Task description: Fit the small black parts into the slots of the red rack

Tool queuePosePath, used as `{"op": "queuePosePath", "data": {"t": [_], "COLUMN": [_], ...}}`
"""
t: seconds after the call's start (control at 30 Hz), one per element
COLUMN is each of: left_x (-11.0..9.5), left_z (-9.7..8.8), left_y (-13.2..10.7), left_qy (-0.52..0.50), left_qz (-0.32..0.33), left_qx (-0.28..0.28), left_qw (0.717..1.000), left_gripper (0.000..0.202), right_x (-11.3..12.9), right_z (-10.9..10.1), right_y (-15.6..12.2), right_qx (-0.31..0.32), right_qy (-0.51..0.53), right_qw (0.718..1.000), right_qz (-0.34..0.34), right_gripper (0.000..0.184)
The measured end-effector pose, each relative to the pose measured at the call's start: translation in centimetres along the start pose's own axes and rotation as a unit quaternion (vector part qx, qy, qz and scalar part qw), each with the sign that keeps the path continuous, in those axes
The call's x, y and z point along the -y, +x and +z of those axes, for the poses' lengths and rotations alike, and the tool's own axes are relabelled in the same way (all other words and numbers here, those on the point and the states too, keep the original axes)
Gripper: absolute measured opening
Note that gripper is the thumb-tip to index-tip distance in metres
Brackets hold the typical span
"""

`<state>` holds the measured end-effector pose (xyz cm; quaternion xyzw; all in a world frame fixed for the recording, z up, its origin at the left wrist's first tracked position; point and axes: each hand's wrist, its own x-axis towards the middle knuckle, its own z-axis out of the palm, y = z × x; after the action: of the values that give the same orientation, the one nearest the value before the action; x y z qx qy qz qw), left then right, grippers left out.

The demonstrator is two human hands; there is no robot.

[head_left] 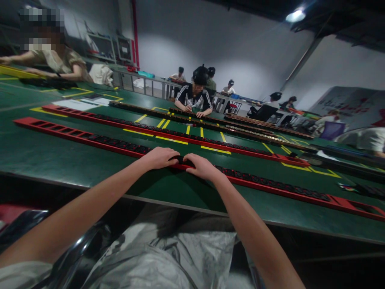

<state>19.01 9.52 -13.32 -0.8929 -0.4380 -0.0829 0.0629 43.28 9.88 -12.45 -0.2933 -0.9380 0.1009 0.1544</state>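
A long red strip with a row of black sockets (90, 137) lies along the green table (45, 154), running from far left to far right. My left hand (161, 157) and my right hand (202, 166) rest side by side on its middle, fingers curled down and pressing on a black socket piece (181, 160) between them. Both palms face down and the fingertips are hidden over the strip's far edge.
A second red socket strip (168, 135) lies parallel behind, then darker strips (210, 120). Yellow tape lines mark the table. A person in a striped black top (192, 98) works opposite; another leans at far left (54, 60). Others sit at back tables.
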Motion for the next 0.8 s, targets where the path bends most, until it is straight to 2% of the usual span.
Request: {"op": "queuePosePath", "data": {"t": [0.13,0.47,0.57,0.73,0.8], "left_x": [-0.25,-0.46,-0.6,-0.76,-0.77], "left_z": [-0.11,0.17,0.21,0.05,-0.02], "left_y": [-0.04,0.17,0.32,0.45,0.43], "left_qy": [0.004,0.007,0.011,0.0,-0.006], "left_qz": [0.015,0.03,0.025,0.017,0.016], "left_qx": [-0.014,-0.035,-0.029,-0.012,-0.01], "left_qw": [1.0,0.999,0.999,1.0,1.0], "left_gripper": [0.034,0.029,0.028,0.027,0.027], "right_x": [0.04,-0.06,-0.04,-0.1,-0.14], "right_z": [0.02,0.02,0.08,0.29,0.33], "right_y": [0.03,0.11,0.16,0.18,0.21], "right_qx": [-0.006,-0.004,-0.01,-0.016,-0.015], "right_qy": [0.002,0.005,0.007,0.006,0.004], "right_qw": [1.0,1.0,1.0,1.0,1.0], "right_qz": [0.003,-0.007,-0.008,-0.006,-0.005], "right_gripper": [0.039,0.033,0.031,0.042,0.04]}}
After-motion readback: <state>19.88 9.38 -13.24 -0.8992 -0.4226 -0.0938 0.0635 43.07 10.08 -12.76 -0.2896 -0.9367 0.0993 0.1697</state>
